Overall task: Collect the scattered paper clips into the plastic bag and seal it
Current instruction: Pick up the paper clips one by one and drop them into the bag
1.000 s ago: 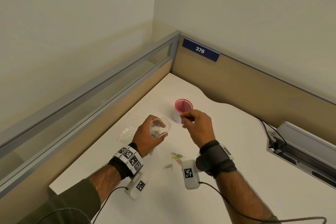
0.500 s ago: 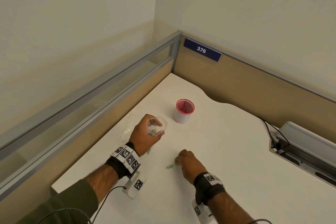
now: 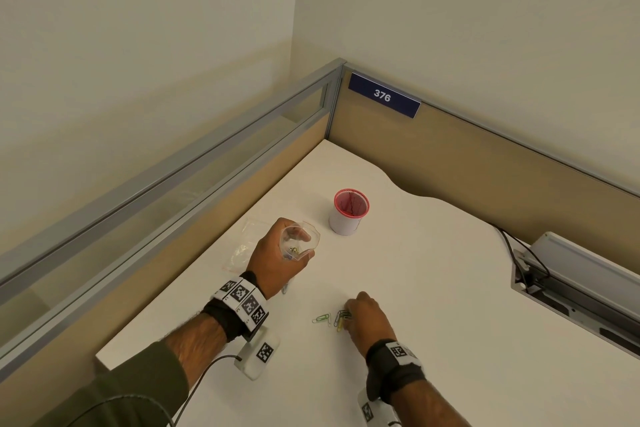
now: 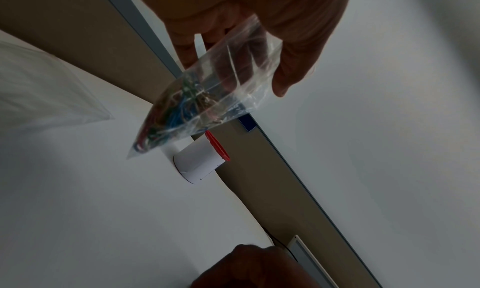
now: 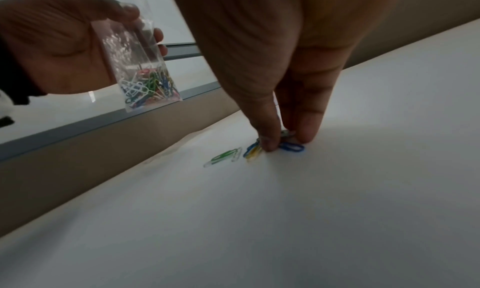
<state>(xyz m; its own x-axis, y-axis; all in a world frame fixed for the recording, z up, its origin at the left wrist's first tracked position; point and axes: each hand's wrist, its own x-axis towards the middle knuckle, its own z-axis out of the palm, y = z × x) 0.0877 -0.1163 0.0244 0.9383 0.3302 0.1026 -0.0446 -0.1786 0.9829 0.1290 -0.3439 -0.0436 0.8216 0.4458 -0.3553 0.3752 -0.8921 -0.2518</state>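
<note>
Left hand (image 3: 277, 255) gripped the open plastic bag (image 5: 140, 66); right hand (image 3: 367, 317) pinched paper clips (image 5: 272, 146) lower centre. Risk: clustered clips could slip, scattering again.

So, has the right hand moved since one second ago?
Yes. The right hand has moved from beside the red-rimmed cup down toward the person, onto the loose paper clips on the desk.

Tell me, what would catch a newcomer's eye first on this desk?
Probably the clear plastic bag of colourful paper clips, held up over the white desk by the left hand. Next, the right hand pinching loose clips near the desk's front edge. Behind stands a white cup with a red rim.
</note>
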